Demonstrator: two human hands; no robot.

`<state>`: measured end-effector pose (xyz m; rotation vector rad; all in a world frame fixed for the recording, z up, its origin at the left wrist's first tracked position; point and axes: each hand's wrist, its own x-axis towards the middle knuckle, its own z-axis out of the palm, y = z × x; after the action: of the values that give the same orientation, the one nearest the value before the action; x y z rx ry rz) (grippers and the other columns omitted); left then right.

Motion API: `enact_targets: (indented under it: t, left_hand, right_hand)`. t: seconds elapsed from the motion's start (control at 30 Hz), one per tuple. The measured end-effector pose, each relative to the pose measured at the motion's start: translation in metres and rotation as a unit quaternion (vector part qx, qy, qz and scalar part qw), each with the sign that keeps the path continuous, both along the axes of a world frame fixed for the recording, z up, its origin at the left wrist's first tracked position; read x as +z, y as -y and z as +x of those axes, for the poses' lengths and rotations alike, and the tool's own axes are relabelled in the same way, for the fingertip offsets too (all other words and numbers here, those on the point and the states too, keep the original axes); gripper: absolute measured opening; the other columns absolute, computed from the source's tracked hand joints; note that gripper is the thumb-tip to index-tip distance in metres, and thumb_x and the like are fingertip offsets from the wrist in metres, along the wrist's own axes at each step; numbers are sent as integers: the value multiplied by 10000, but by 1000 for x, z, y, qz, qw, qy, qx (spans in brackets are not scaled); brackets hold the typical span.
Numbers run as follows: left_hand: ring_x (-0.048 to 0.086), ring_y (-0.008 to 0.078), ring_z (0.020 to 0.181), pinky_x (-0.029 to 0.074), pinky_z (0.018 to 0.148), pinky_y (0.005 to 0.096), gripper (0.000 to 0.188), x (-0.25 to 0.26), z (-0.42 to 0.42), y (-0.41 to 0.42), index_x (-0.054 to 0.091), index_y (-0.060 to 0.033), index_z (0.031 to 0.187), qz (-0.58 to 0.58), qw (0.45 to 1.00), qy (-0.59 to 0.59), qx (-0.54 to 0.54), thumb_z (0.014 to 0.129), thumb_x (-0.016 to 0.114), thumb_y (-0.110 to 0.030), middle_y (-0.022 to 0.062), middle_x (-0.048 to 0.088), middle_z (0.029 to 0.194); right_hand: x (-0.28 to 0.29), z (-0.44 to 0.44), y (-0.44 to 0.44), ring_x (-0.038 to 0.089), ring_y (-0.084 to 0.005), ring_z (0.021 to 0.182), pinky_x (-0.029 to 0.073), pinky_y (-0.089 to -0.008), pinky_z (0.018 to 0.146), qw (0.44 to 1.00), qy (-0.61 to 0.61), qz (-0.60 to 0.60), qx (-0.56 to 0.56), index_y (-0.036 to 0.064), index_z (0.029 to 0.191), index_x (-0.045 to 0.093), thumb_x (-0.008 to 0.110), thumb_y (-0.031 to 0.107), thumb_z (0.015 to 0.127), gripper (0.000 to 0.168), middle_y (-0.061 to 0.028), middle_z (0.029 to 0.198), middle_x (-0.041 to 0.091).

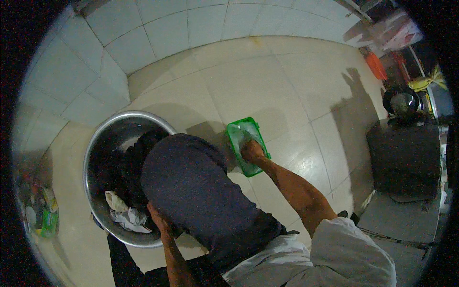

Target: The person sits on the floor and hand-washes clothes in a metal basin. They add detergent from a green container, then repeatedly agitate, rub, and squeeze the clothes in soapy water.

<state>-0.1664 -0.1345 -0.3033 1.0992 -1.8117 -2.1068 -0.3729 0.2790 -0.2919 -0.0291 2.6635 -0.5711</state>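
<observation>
My right hand [252, 150] reaches down into a green-rimmed plastic container [247, 172] that stands on the floor. Its fingers are inside, over whitish contents, and are hard to make out. At the left, a large round metal basin [87, 158] holds dark cloth [123, 168], with white cloth [132, 219] near its lower wall. My left hand [157, 217] is at the basin's right side, beside my dark-clad leg [190, 172]. The leg and shadow hide its fingers, so what it touches cannot be told.
Pale tiled walls [165, 28] meet the beige tiled floor [244, 82]. Dark box-like furniture [405, 161] stands at the right, with a round black object [400, 102] and an orange item [375, 66] beyond it. Colourful packets [48, 215] lie at the far left.
</observation>
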Motion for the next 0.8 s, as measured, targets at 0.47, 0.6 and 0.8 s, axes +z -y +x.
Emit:
enact_targets:
  t: [0.47,0.6,0.8]
  left_hand:
    - [438,306,1276,346,1070,423,643,32,-7,-15,352,2,1447,-22,999,-5,-35,1025,338,-483,167,421,1414]
    - [441,303,1259,344,1063,415,610,28,-3,-8,397,8,1403,-125,987,-40,-96,1033,308,-469,169,419,1402]
    - [448,323,1240,327,1072,416,611,22,-3,-6,445,27,1348,-194,972,-9,-130,1034,282,-470,192,448,1341]
  right_hand:
    - [21,33,-8,665,-187,606,566,-309,600,923,21,-225,-312,-67,841,703,654,135,842,207,-117,724,693]
    - [21,45,-20,679,-204,632,573,-307,586,886,12,-321,-335,-95,862,680,649,108,864,206,-157,761,692]
    - [31,52,-26,679,-202,635,582,-321,570,828,30,-400,-391,-98,919,652,652,120,904,218,-150,773,686]
